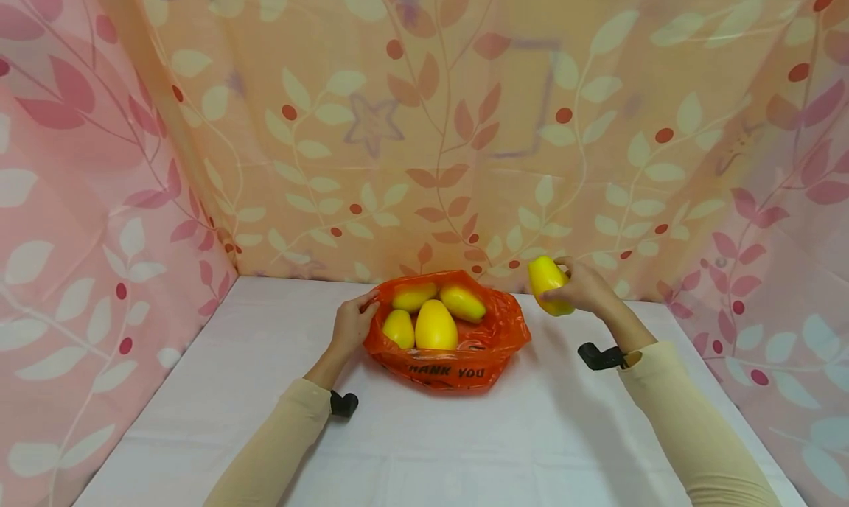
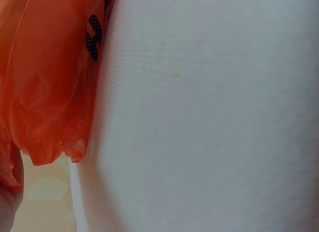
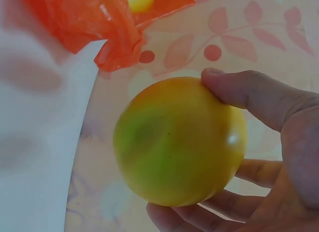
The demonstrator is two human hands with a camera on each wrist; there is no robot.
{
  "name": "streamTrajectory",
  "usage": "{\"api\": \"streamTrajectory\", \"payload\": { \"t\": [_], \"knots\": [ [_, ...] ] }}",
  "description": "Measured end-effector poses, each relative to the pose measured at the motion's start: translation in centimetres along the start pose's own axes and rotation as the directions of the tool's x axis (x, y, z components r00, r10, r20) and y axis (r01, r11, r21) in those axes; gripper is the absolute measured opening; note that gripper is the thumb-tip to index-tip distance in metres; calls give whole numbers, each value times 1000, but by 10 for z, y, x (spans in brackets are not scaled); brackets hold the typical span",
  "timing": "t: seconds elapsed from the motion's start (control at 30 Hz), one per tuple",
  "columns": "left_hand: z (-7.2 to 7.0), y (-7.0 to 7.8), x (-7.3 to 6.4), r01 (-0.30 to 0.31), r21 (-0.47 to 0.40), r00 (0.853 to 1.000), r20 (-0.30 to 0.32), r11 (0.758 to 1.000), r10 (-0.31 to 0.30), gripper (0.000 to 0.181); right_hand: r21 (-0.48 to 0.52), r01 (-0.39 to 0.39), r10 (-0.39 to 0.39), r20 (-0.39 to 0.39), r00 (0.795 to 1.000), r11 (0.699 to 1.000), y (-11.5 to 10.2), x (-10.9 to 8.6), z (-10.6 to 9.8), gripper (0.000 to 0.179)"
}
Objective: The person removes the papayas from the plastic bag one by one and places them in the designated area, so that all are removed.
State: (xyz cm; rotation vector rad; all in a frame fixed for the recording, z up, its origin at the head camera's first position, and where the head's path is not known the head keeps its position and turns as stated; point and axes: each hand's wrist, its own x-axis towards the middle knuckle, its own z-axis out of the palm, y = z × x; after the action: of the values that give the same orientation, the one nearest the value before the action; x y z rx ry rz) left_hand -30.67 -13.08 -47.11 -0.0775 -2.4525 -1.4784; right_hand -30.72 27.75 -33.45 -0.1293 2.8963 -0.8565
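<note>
An orange-red plastic bag printed "THANK YOU" sits on the table with its mouth spread wide. Several yellow mangoes lie inside it. My left hand pinches the bag's rim at its left side; in the left wrist view only a sliver of that hand shows beside the orange plastic. To the right of the bag, above the table, my right hand grips another yellow mango. The right wrist view shows this mango with a greenish end, thumb on one side and fingers on the other.
A white cloth covers the table. Floral curtains hang behind it and along both sides. A small black device is strapped at the right wrist, and a similar one at the left.
</note>
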Motion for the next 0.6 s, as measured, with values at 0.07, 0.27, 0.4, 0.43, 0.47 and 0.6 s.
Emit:
{"api": "streamTrajectory", "payload": {
  "t": [0.07,0.27,0.4,0.43,0.47,0.6],
  "knots": [
    [0,0,0,-6,0,1000,1,1000,6,33,-3,-4,4,5,1000,1000,3,2,0,87],
    [0,-1,0,-11,-2,1000,-4,1000,11,33,-25,-11,11,8,1000,1000,9,8,1,86],
    [0,-1,1,-6,-7,1000,-6,1000,6,33,-49,-18,19,13,1000,999,12,12,2,85],
    [0,-2,1,-5,-6,1000,-7,1000,5,33,-51,-20,20,16,1000,998,13,13,3,85],
    [0,-2,1,-3,-6,1000,-8,1000,3,33,-54,-22,23,18,1000,998,14,14,3,85],
    [0,-2,1,0,-1,1000,-11,1000,0,33,-50,-22,23,27,999,999,20,19,5,83]
  ]
}}
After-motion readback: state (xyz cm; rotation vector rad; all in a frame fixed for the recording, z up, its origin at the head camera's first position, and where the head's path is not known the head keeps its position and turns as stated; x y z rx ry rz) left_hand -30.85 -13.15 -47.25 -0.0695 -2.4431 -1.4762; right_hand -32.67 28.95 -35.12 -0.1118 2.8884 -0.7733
